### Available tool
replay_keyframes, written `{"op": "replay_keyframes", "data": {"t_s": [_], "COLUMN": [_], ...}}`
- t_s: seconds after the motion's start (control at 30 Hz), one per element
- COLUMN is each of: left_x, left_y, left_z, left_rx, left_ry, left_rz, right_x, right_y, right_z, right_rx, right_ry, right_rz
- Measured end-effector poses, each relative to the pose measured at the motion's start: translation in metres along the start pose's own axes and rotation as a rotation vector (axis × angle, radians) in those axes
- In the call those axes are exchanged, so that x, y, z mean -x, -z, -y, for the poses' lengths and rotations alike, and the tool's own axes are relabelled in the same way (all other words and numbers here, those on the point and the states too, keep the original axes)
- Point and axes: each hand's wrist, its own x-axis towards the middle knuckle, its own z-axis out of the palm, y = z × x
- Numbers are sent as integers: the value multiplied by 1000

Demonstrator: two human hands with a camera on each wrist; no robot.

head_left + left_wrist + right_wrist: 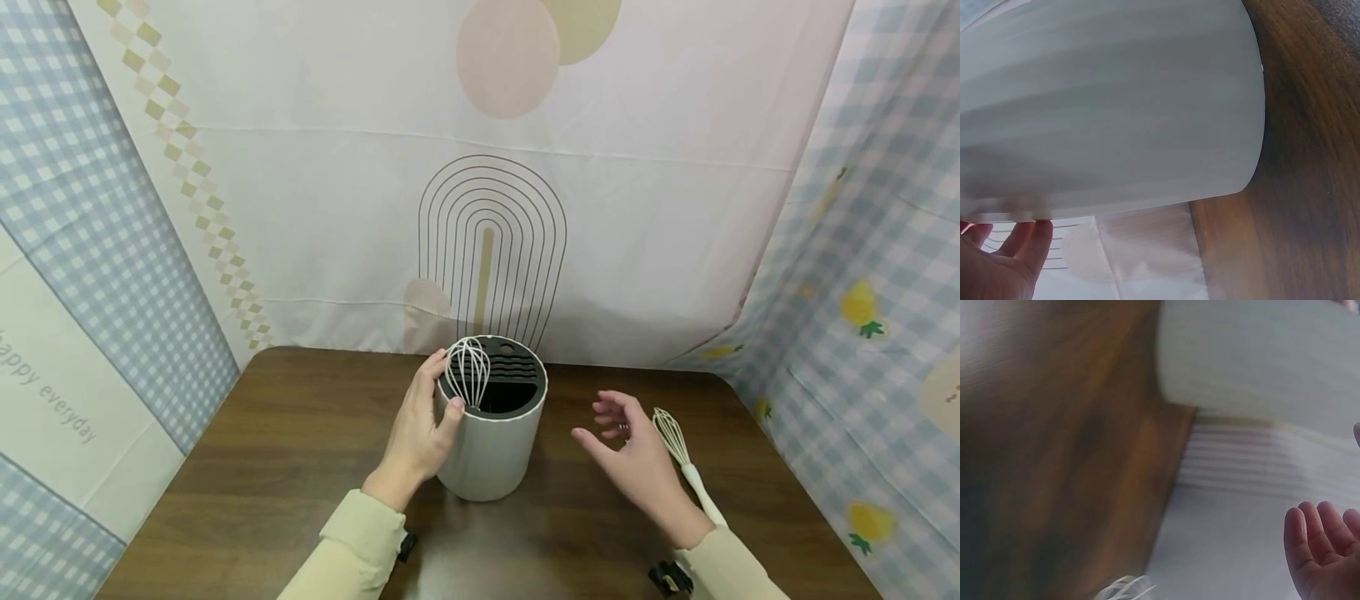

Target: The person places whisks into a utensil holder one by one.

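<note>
A round, light grey utensil holder (483, 458) with a dark slotted top stands upright on the table. One whisk (468, 379) sits in its large opening, white wires up, its handle hidden inside. My left hand (414, 437) grips the holder's upper left side, thumb at the front rim. The fingers (1038, 247) lie along its wall in the left wrist view. To the right of the holder, my right hand (645, 458) hovers with relaxed, parted fingers and holds nothing. A second whisk (697, 483) with a white handle lies just right of that hand, its handle end hidden by the forearm.
The brown wooden table (300, 450) backs onto a pale patterned cloth (337, 208). Blue checked cloth hangs at the left (97, 150) and at the right (892, 250), close to the table's edges.
</note>
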Motion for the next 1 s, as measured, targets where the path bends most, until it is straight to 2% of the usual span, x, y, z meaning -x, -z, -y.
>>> {"op": "replay_keyframes", "data": {"t_s": [0.2,0.37,0.53,0.67,1.0], "left_x": [1,0,0,0,0], "left_y": [2,3,2,2,3], "left_z": [-3,-4,-3,-4,-4], "left_rx": [3,3,2,5,0], "left_ry": [22,17,10,12,23], "left_rz": [7,10,11,13,27], "right_x": [24,38,47,52,61], "right_y": [9,19,29,32,35], "right_z": [-40,-63,-74,-80,-95], "right_rx": [63,104,170,214,246], "right_ry": [-139,-252,-344,-380,-468], "right_rz": [-7,-12,-14,-4,90]}}
